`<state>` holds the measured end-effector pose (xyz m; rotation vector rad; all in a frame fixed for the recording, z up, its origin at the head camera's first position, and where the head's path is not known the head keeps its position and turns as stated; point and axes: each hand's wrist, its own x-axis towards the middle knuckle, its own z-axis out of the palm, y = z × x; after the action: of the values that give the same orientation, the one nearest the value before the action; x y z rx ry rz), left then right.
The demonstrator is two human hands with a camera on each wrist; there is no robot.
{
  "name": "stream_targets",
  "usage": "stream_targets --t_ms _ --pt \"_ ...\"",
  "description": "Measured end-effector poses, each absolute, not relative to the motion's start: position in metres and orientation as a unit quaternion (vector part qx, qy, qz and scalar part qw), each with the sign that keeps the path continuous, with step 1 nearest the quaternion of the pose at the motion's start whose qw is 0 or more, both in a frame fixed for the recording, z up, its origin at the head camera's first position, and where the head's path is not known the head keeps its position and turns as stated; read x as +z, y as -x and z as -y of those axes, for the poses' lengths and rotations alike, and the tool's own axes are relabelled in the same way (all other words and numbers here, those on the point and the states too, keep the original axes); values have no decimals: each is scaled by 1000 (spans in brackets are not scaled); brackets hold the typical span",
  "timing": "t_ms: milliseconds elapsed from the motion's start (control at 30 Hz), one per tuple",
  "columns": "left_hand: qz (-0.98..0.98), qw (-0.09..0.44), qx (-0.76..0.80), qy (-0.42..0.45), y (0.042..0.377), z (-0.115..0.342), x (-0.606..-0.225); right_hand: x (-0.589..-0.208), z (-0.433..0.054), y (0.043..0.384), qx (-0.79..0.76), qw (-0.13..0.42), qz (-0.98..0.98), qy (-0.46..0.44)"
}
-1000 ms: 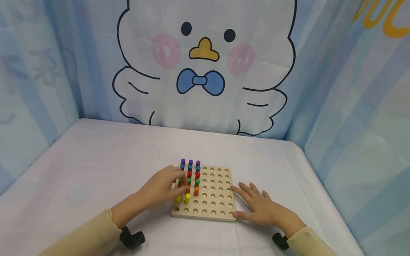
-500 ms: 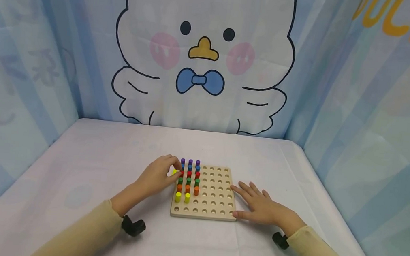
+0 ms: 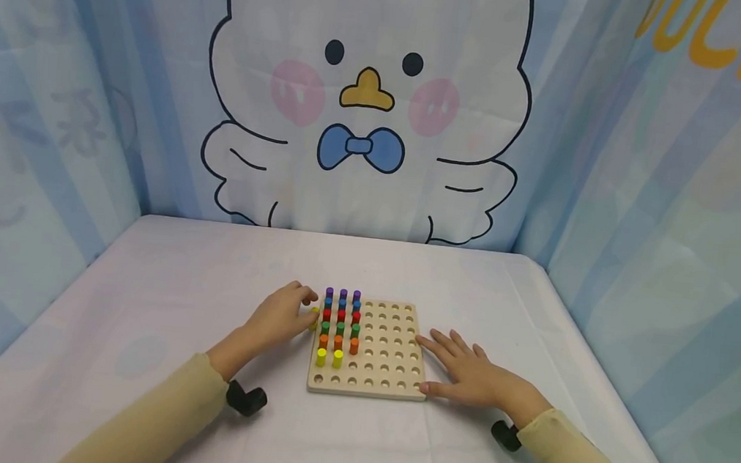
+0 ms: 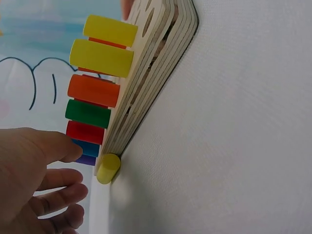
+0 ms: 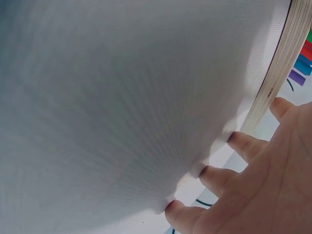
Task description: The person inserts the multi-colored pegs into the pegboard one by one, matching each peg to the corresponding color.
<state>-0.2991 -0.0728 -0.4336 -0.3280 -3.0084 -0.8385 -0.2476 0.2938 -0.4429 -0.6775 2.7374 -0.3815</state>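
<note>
A wooden pegboard [image 3: 366, 390] lies on the table with colored pegs standing in its left columns. Purple, blue, red, green and orange pegs fill three columns; a yellow peg [image 3: 337, 359] stands at the front of the second column. A loose yellow peg [image 4: 108, 169] rests on the cloth against the board's left side. My left hand [image 3: 278, 317] hovers beside that peg with loosely bent fingers and a gap between them and it in the left wrist view. My right hand [image 3: 473, 373] is spread at the board's right edge, thumb and index finger touching it.
White cloth [image 3: 352, 443] covers the table around the board. A curtain [image 3: 360, 194] with a cartoon bird hangs behind, and further curtains enclose both sides. A black wrist device [image 3: 246, 399] sits under the left sleeve.
My left hand has moved left off the board and let go of a yellow peg, which now rests beside the board. My right hand has stayed put.
</note>
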Motion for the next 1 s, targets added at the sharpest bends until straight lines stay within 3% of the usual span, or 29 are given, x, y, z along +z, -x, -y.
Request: stream_targets --t_ms 1000 --pt "949 -63 -295 89 306 74 -440 -439 -291 245 -134 144 -952 236"
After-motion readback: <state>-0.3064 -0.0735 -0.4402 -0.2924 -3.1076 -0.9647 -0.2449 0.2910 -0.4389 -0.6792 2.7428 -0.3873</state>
